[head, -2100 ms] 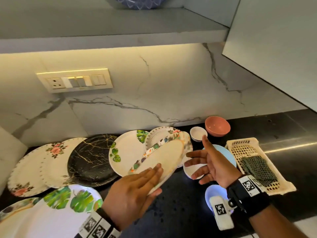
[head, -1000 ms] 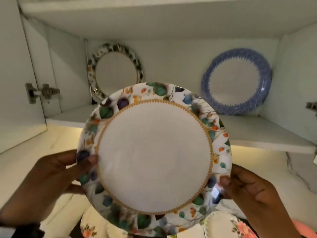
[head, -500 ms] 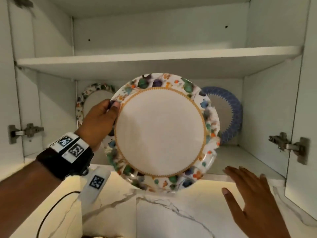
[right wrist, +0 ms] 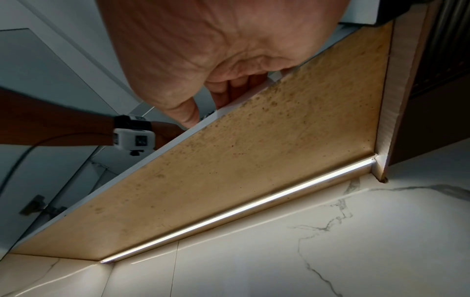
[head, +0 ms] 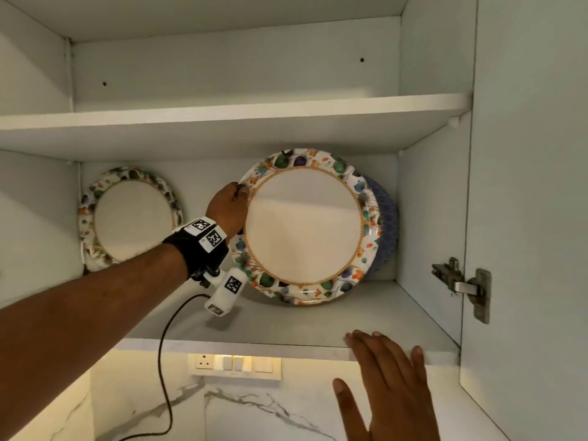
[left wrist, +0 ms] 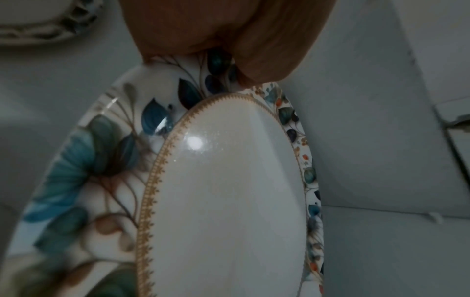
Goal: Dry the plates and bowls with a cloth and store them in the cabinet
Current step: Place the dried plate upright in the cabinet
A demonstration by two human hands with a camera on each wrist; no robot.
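Leaf-rimmed plate (head: 304, 230) upright against blue plate (head: 388, 224), left hand (head: 226, 209) pinching rim at 9 o'clock; right hand (head: 389, 386) spread, fingertips at cabinet shelf (head: 286, 326) edge.

home kitchen, open white wall cabinet (head: 436, 218) with shelves and door hinges (head: 461, 281), decorated dinner plates (head: 305, 227) stood on edge inside, marble-veined backsplash (head: 254, 409) below, switch and socket panel (head: 235, 364) on it, LED strip (right wrist: 239, 211) under the cabinet
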